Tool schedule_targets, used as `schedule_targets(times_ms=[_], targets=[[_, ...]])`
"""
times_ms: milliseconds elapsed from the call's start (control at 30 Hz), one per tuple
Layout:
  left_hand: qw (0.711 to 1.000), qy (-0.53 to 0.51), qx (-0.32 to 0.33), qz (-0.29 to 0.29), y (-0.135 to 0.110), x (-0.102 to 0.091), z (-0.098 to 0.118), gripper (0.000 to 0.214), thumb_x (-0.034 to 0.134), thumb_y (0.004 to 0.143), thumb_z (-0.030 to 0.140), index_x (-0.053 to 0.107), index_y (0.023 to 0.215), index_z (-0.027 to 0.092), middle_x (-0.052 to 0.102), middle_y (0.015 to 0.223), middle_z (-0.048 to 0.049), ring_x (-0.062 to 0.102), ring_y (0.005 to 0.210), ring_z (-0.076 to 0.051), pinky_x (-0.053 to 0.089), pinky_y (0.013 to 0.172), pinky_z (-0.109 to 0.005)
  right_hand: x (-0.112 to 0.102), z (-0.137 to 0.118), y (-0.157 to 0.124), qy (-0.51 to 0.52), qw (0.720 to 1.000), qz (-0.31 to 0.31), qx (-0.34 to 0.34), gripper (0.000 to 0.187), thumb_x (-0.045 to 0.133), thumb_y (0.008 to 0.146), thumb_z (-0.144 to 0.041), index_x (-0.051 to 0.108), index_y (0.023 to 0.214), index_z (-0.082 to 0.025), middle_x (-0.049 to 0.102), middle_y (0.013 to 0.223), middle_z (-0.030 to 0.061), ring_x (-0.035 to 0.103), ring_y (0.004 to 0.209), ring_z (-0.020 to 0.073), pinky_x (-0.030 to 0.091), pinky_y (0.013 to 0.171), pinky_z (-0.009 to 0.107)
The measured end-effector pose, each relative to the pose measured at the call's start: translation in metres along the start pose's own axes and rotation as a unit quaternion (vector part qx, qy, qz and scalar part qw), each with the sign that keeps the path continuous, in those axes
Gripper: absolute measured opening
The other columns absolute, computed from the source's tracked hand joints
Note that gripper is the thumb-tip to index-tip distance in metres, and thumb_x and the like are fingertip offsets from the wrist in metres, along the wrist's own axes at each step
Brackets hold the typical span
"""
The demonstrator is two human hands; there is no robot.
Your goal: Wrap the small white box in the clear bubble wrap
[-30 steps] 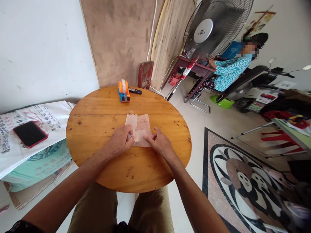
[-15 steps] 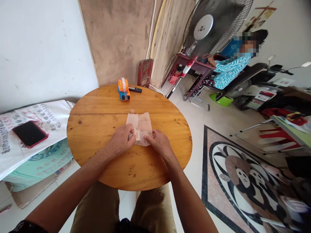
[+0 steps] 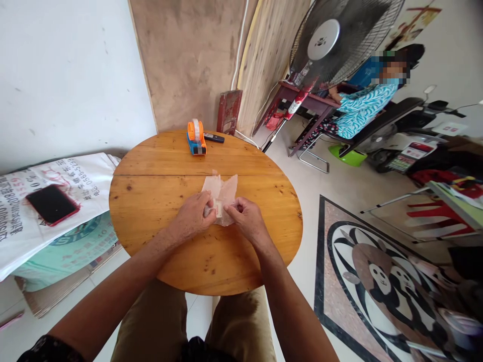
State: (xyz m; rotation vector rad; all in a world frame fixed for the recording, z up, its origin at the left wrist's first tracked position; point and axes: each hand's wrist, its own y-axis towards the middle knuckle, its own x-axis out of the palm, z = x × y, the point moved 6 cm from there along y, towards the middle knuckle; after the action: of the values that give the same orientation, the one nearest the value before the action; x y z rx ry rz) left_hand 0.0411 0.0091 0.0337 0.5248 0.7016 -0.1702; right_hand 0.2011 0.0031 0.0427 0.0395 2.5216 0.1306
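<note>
A translucent sheet of wrap, apparently bubble wrap (image 3: 227,190), lies on the round wooden table (image 3: 151,161) with its right part lifted and creased. On it sits a small whitish block (image 3: 219,207), its kind too small to make out. My left hand (image 3: 195,211) is closed in a pinch at the left edge of the wrap, beside the block. My right hand (image 3: 245,216) pinches the wrap's right edge between thumb and fingers, folding it inward. A tape dispenser (image 3: 196,137) in orange and blue, with a roll of clear tape, stands at the table's far side.
A dark slim object (image 3: 214,137) lies beside the dispenser. To the left, a phone (image 3: 53,203) rests on a white sack (image 3: 94,173). Beyond the table stand a fan (image 3: 322,40) and a seated person (image 3: 368,108) at a desk.
My right hand has drawn the wrap's right edge up and inward, so the sheet looks narrower and more creased. My left hand keeps its place at the block. The view has shifted slightly.
</note>
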Motion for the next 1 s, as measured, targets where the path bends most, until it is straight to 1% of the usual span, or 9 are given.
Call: schedule_targets(times_ms=[233,333,433,567,667,800,900,967,1000], targets=[[1.000,0.008,0.017,0.012,0.001,-0.001,0.000,0.005,0.052,0.082,0.026,0.053,0.080,0.021,0.068,0.100,-0.0103,0.062,0.105,-0.026,0.048,0.098,-0.046,0.015,-0.025,0.008,-0.022,0.999,0.000,-0.026,0.023,0.057,0.079,-0.032,0.054,0.060,-0.019,0.054,0.056,-0.0013,0.047,0.055,0.0118,0.034,0.052,0.022],[1.000,0.014,0.012,0.017,0.002,-0.001,-0.001,0.006,0.053,0.082,0.026,0.055,0.081,0.020,0.067,0.101,-0.0110,0.060,0.109,-0.027,0.045,0.103,-0.047,0.020,-0.036,0.006,-0.022,0.999,-0.027,-0.038,0.029,0.052,0.082,-0.032,0.056,0.057,-0.018,0.057,0.057,0.0004,0.050,0.056,0.0121,0.035,0.053,0.022],[1.000,-0.006,0.002,0.004,0.001,-0.001,-0.003,0.006,0.052,0.081,0.025,0.056,0.080,0.020,0.068,0.099,-0.0096,0.061,0.108,-0.027,0.046,0.100,-0.045,0.021,-0.040,0.003,-0.001,0.997,-0.067,-0.042,0.035,0.044,0.086,-0.033,0.057,0.057,-0.017,0.057,0.056,0.0007,0.052,0.057,0.0122,0.038,0.055,0.023],[0.997,-0.058,-0.038,-0.027,0.001,-0.007,-0.005,0.011,0.053,0.076,0.025,0.060,0.082,0.020,0.068,0.096,-0.0083,0.061,0.105,-0.027,0.050,0.091,-0.042,0.020,-0.039,-0.002,-0.004,0.993,-0.106,-0.047,0.026,0.042,0.081,-0.020,0.067,0.073,-0.017,0.061,0.065,0.0004,0.054,0.060,0.0118,0.040,0.058,0.022],[0.992,-0.104,-0.056,-0.040,0.002,-0.009,-0.003,0.015,0.049,0.080,0.027,0.062,0.077,0.020,0.069,0.090,-0.0053,0.059,0.111,-0.027,0.048,0.094,-0.040,0.019,-0.040,-0.003,-0.035,0.990,-0.124,-0.052,0.031,0.040,0.075,-0.011,0.070,0.080,-0.017,0.065,0.072,0.0011,0.056,0.063,0.0118,0.041,0.059,0.022],[0.993,-0.086,-0.083,0.004,0.004,-0.010,-0.005,0.023,0.058,0.081,0.039,0.060,0.069,0.020,0.069,0.089,-0.0064,0.057,0.115,-0.028,0.043,0.101,-0.043,0.020,-0.042,-0.002,-0.059,0.986,-0.149,-0.047,0.038,0.039,0.076,-0.010,0.073,0.091,-0.016,0.061,0.063,0.0004,0.055,0.061,0.0126,0.042,0.059,0.023],[0.991,-0.078,-0.102,0.024,0.003,-0.006,-0.010,0.013,0.063,0.075,0.032,0.061,0.073,0.020,0.068,0.107,-0.0091,0.054,0.121,-0.029,0.042,0.103,-0.046,0.021,-0.040,0.000,-0.024,0.984,-0.174,-0.023,0.039,0.039,0.077,-0.011,0.073,0.095,-0.016,0.058,0.059,-0.0013,0.053,0.055,0.0113,0.042,0.055,0.022],[0.991,-0.084,-0.101,0.017,0.001,-0.004,-0.011,0.004,0.060,0.073,0.023,0.062,0.077,0.021,0.068,0.109,-0.0079,0.052,0.123,-0.028,0.041,0.104,-0.046,0.022,-0.036,0.001,0.009,0.982,-0.189,0.011,0.036,0.041,0.078,-0.013,0.073,0.094,-0.016,0.055,0.055,-0.0028,0.051,0.049,0.0105,0.041,0.049,0.021],[0.992,-0.082,-0.100,0.015,0.001,-0.003,-0.011,0.008,0.057,0.072,0.019,0.062,0.078,0.021,0.068,0.108,-0.0073,0.053,0.122,-0.027,0.042,0.103,-0.046,0.023,-0.034,0.001,0.023,0.980,-0.194,0.029,0.034,0.042,0.079,-0.015,0.072,0.095,-0.016,0.053,0.053,-0.0036,0.050,0.046,0.0103,0.040,0.047,0.021]])
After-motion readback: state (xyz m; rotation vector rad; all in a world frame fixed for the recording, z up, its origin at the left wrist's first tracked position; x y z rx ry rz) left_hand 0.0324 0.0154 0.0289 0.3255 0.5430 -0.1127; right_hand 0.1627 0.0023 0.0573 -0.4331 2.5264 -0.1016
